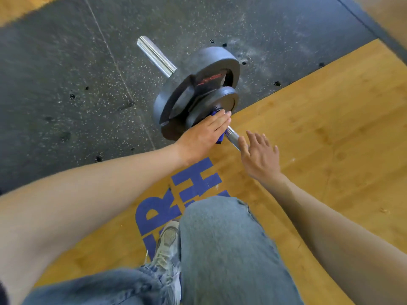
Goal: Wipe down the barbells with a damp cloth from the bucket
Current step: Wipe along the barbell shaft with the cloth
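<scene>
Blue floor lettering (176,208) reads partly "RH"; red print on the large plate (198,84) is illegible to me. My left hand (204,135), fingers straight and together, presses the blue cloth (221,138) onto the barbell (232,137) beside the small plate (222,102). My right hand (259,157) is spread, touching the shaft. Speckled rubber mat (66,84) meets wooden platform (319,128).

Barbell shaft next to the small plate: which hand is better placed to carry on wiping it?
Left. The left hand already presses the blue cloth against the bar beside the small plate. The right hand is open and empty, fingers spread beside the bar, holding no cloth.
</scene>
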Action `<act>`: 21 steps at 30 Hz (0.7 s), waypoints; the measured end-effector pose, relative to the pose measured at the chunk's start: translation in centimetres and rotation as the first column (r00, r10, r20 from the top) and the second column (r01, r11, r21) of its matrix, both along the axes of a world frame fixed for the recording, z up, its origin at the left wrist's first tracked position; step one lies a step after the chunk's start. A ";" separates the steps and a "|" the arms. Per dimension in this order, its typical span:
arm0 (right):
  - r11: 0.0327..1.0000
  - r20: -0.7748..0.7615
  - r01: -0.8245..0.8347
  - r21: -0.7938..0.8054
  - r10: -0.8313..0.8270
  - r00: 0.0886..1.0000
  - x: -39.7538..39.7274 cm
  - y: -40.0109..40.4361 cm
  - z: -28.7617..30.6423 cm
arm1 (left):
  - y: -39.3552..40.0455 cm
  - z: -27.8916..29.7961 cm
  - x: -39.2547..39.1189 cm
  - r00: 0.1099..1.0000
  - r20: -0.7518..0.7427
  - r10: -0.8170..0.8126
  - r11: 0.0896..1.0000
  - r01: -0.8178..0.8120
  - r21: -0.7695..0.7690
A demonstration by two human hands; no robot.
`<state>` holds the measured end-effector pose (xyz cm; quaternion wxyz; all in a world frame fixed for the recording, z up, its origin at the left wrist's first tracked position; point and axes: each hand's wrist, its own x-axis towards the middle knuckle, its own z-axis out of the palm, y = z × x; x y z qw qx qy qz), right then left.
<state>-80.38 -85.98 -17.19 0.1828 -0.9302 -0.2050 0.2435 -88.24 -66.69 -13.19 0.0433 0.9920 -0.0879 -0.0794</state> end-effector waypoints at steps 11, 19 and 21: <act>0.983 0.074 -0.181 0.037 0.178 0.981 -5.0 0.6 -1.3 | 0.8 -0.7 -4.0 0.998 -0.021 0.066 0.996 -0.067 -0.061; 0.988 0.243 -0.153 -0.011 0.151 0.958 -8.2 1.4 -1.2 | 1.6 -0.2 -3.3 0.998 -0.063 0.030 0.998 -0.034 -0.061; 0.988 0.254 -0.155 -0.027 0.157 0.954 -8.2 1.6 -1.4 | 2.1 -0.8 -6.1 1.000 -0.003 0.014 0.999 -0.014 -0.030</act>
